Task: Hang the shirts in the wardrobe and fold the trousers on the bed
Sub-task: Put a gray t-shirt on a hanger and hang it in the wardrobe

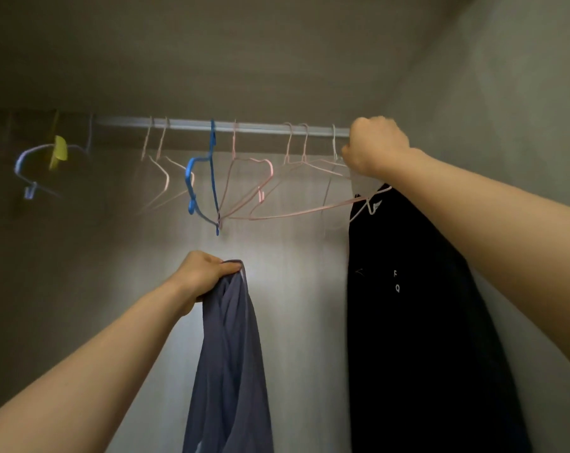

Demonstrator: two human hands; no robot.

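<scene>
Upper right, my right hand [373, 147] fists round the hanger [384, 190] of the black shirt [407, 305] to hook it on the rail [244, 126]; frame centre, my left hand [201, 276] clamps the grey-blue shirt [231, 354], likely next.

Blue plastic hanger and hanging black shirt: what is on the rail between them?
Head view: several empty thin pink wire hangers on the pale metal rail, no garments.

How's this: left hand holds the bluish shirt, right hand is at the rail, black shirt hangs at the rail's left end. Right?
No: the head view shows the black shirt at the right end of the rail, under the right hand gripping its hanger. The left hand holds the bluish shirt.
</scene>
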